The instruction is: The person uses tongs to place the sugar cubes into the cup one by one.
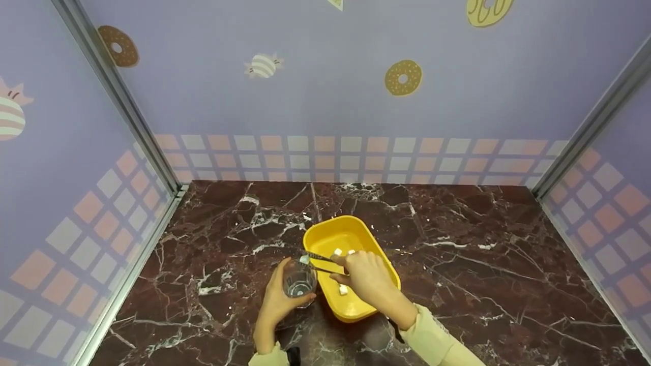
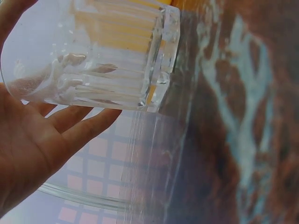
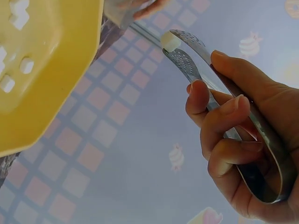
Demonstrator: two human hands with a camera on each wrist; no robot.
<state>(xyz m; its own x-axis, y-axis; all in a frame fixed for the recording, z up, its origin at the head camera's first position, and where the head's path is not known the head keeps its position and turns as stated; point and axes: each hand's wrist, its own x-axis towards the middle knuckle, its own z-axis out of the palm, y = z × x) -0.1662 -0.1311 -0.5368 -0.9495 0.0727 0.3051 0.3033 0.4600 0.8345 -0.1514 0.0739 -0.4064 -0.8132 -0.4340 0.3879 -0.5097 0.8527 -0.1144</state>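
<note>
Apparently for steadiness, left hand (image 1: 277, 299) curls fingers round clear glass tumbler (image 2: 107, 60); right hand (image 1: 370, 278) squeezes perforated metal tongs (image 3: 186, 65), securing white cube (image 3: 170, 41).

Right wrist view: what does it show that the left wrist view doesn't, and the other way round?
Only the right wrist view shows the right hand gripping the tongs, the white cube pinched in their tips, and the loose cubes lying in the yellow tub.

Only the left wrist view shows the thick base of the glass and the palm of the left hand.

Both show the checkered wall, the dark table and the tub, though the left wrist view catches the tub only as a yellow patch, mostly through the glass.
</note>
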